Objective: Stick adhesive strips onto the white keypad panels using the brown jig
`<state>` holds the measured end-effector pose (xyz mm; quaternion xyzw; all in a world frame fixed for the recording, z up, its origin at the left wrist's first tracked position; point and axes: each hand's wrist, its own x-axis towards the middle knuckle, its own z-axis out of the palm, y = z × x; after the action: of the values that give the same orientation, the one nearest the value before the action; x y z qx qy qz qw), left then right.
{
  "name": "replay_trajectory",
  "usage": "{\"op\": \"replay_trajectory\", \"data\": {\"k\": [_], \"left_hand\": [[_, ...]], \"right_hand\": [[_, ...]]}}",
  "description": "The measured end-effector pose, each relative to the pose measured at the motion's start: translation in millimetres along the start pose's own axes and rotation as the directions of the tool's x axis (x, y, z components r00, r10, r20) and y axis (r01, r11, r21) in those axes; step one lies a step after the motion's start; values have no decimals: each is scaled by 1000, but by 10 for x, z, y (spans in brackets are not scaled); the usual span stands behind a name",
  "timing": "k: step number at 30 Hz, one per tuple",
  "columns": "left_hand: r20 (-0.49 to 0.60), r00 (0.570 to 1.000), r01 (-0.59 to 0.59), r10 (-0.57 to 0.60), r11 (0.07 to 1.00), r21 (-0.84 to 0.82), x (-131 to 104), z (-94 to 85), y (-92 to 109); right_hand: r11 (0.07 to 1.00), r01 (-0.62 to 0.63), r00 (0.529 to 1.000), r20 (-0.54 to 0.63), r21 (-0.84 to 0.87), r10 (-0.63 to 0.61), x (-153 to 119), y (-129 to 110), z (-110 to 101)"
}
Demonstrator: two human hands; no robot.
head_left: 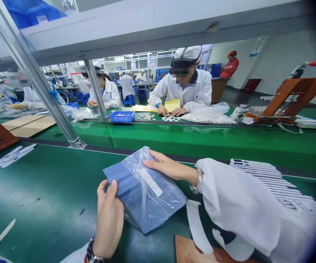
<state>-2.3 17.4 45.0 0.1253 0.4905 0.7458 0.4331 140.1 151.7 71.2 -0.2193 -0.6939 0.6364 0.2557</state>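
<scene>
A clear plastic bag of blue sheets (132, 182) with a white label is held tilted above the green bench. At its left edge, my left hand (110, 215) grips it, thumb on top and the other fingers partly hidden. My right hand (166, 166) pinches the upper right edge of the bag, thumb on the front and fingers behind. Below my right sleeve lie white curved strips (197, 226) beside a brown wooden piece (184, 250).
Overlapping white printed strips (267, 179) lie at the right, more white strips (15, 155) at the left. A metal post (41, 80) rises from the bench (59, 182). Beyond the green belt (201, 140), a co-worker (187, 87) handles small white pieces near a blue bin (122, 117) and an orange press (292, 98).
</scene>
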Motion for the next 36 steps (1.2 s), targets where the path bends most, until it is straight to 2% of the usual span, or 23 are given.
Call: {"op": "replay_trajectory", "data": {"k": [3, 6, 10, 14, 20, 26, 29, 36], "left_hand": [[66, 996, 70, -66, 996, -63, -82, 32, 61], [119, 987, 115, -107, 991, -64, -121, 22, 80], [154, 971, 188, -181, 982, -30, -158, -30, 26], [175, 957, 235, -231, 972, -3, -220, -47, 3], [177, 946, 270, -272, 962, 39, -288, -22, 93], [43, 943, 320, -331, 931, 175, -215, -147, 56], [33, 938, 334, -346, 923, 191, -186, -178, 45], [59, 926, 358, -373, 917, 178, -255, -75, 98]], "right_hand": [[974, 55, 997, 65, -218, -42, 46, -297, -96], [909, 126, 986, 151, -397, -70, 70, -557, -177], [838, 162, 955, 295, -522, -1, 61, -770, -244], [802, 187, 938, 345, -568, 26, 40, -836, -278], [785, 186, 936, 350, -590, 42, 47, -892, -284], [768, 174, 935, 348, -616, 67, 41, -960, -260], [754, 157, 929, 354, -638, 105, 29, -984, -264], [724, 147, 916, 368, -674, 157, 11, -1014, -277]]}}
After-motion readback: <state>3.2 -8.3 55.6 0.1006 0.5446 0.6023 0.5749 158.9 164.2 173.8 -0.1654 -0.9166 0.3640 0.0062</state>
